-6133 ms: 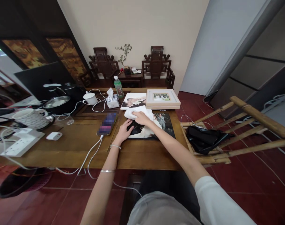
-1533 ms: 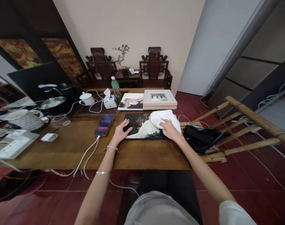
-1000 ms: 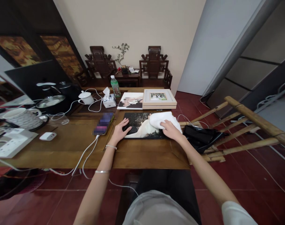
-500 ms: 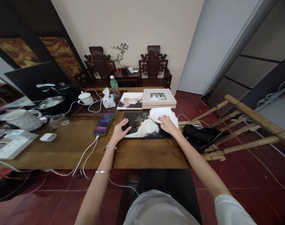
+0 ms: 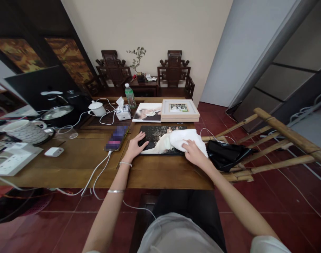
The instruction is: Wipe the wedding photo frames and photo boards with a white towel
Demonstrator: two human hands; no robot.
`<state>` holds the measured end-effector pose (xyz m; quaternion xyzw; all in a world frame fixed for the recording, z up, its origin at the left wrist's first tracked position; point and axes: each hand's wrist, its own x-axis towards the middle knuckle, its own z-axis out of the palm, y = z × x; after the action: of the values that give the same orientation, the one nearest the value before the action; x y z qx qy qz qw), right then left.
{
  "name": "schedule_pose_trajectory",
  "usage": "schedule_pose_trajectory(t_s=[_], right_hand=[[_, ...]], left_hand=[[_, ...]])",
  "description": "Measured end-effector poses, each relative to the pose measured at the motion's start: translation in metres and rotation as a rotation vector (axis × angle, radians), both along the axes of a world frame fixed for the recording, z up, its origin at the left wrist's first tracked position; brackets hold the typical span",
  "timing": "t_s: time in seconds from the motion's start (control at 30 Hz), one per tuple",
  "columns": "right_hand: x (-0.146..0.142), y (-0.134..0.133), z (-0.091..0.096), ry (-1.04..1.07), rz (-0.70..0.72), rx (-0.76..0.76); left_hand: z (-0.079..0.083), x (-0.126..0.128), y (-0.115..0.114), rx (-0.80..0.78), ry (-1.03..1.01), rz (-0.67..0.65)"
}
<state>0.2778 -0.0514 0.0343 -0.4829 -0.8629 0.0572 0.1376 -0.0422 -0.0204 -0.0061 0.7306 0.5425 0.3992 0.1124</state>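
Observation:
A dark wedding photo panel [image 5: 160, 141] lies flat on the wooden table [image 5: 165, 172] in front of me. My left hand [image 5: 135, 146] rests with fingers spread on the panel's left edge. A white cloth [image 5: 185, 137] covers the panel's right part and hangs past its right edge. My right hand [image 5: 194, 151] presses on the cloth with its fingers closed on it. Behind the panel, a light wooden picture frame [image 5: 196, 111] sits beside a white-edged photo print [image 5: 147, 112].
Left of the panel lies a phone [image 5: 117, 137] on a white charging cable. A tissue box [image 5: 123, 113], a green bottle [image 5: 129, 95] and a lidded white cup [image 5: 96, 109] stand farther back. A bamboo chair [image 5: 281, 140] holding a black bag [image 5: 226, 154] stands at the right.
My right hand and the cloth have moved right and toward me over the panel, showing more of its upper middle. My left hand stays on the left edge.

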Motion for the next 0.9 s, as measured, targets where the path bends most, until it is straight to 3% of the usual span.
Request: schedule_pose_trajectory(t_s=[0.23, 0.37, 0.67, 0.9], right_hand=[[-0.003, 0.068, 0.009, -0.027, -0.053, -0.011], [-0.009, 0.081, 0.008, -0.033, -0.088, -0.012], [-0.008, 0.037, -0.002, -0.054, -0.024, 0.026], [0.000, -0.035, -0.008, 0.007, 0.126, 0.045]], left_hand=[[0.001, -0.001, 0.000, -0.020, -0.003, -0.007], [0.002, -0.001, -0.001, -0.014, -0.009, -0.004], [-0.001, 0.000, -0.001, -0.009, -0.021, 0.010], [-0.003, -0.001, 0.001, -0.041, -0.001, -0.022]])
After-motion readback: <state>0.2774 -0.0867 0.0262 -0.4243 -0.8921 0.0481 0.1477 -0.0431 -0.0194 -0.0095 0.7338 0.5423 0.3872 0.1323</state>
